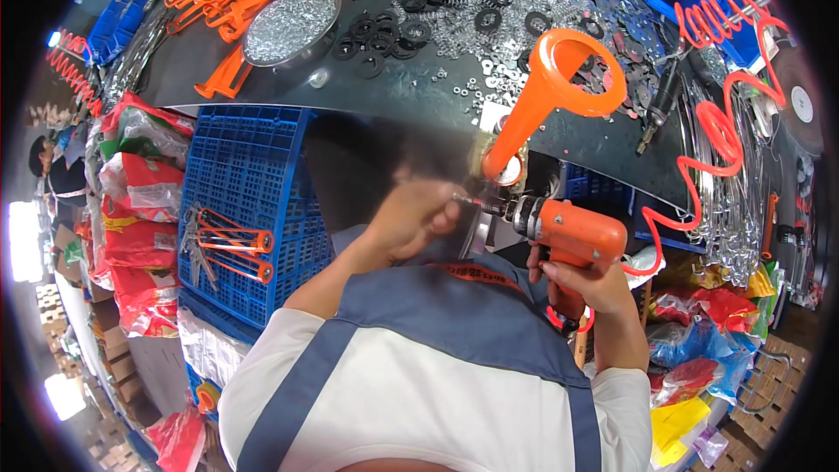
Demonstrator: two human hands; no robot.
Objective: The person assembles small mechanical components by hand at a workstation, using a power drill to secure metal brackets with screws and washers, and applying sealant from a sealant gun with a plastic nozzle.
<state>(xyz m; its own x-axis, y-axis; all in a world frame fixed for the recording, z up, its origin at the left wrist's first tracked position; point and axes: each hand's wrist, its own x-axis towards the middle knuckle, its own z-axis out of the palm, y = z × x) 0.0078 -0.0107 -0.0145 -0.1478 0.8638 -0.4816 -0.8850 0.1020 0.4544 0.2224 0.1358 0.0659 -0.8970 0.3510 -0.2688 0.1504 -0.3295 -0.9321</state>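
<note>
The right hand was closed around the pistol grip of an orange pneumatic screwdriver, whose body ran roughly level, its long axis pointing from that hand toward the left hand. The bit end of the tool met the work just beside the left hand's fingertips, so the driver's nose lay between the two hands and the left hand was the nearer one to the point of contact.

The left hand was curled at the metal base of an orange funnel-shaped plastic part, apparently pinching something small there (the blur hid whether it gripped a screw or only steadied the piece). The funnel-shaped part rose up and away from both hands, its wide mouth above the right hand and tilted off toward the bench.

Beyond the hands lay the dark workbench, strewn with washers and black rubber rings, with a round metal bowl of screws well off past the left hand. A blue plastic crate stood below the bench on the left-hand side, and a coiled orange air hose hung out past the right hand.
</note>
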